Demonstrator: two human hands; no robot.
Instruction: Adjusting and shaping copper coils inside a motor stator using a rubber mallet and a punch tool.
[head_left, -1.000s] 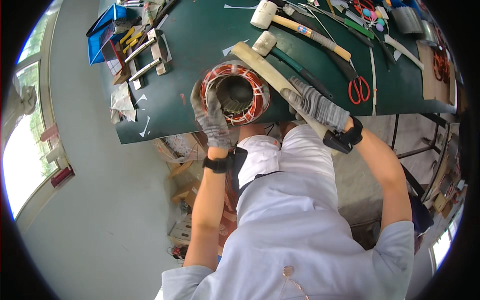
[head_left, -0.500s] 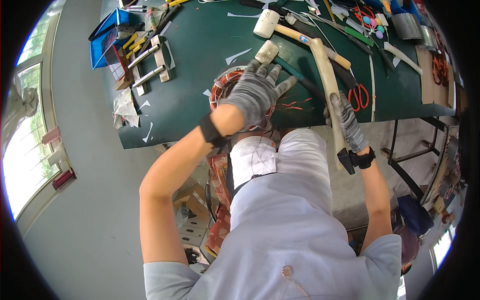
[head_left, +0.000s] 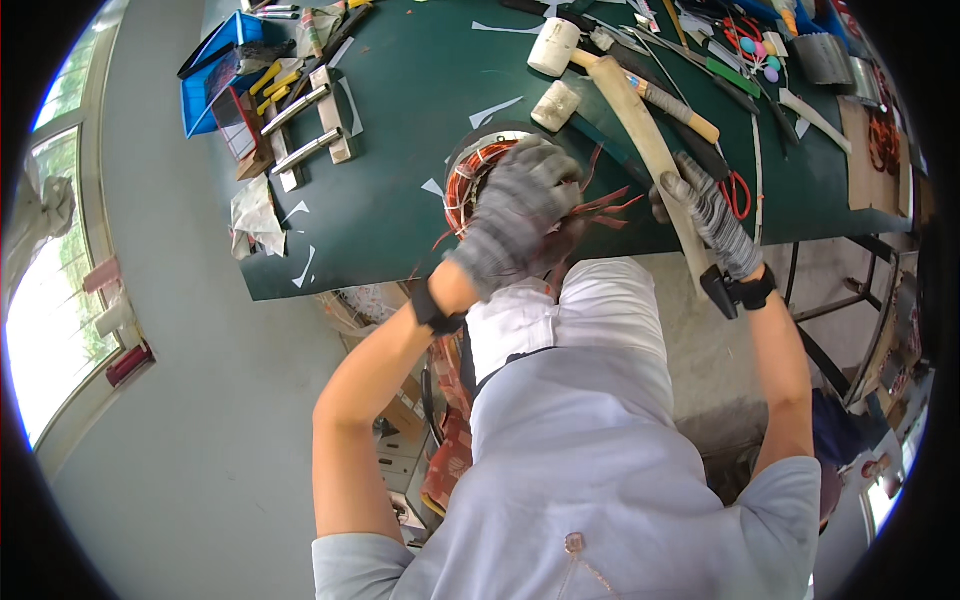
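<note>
A ring-shaped motor stator (head_left: 463,190) wound with copper-red wire sits at the table's near edge. Over its right side is my left hand (head_left: 515,205), in a grey striped glove, blurred, its fingers curled in; what they hold, if anything, is hidden. Reddish wire leads (head_left: 607,205) stick out to the right of it. My right hand (head_left: 712,215), gloved alike, is closed around a long pale wooden handle (head_left: 640,125). The handle slants up and left, and a black piece (head_left: 718,290) is at its lower end, by my wrist.
Beyond my hands lie a white-headed mallet (head_left: 553,47), a smaller mallet (head_left: 555,106) and red-handled scissors (head_left: 737,195). At left are a blue bin (head_left: 203,105) and metal rods on wooden blocks (head_left: 336,145). Several tools and metal cylinders (head_left: 823,60) crowd the far right.
My left hand has gone from spread fingers to curled ones over the stator. The wooden handle's top has tilted left, and my right hand has risen slightly. More reddish leads show.
</note>
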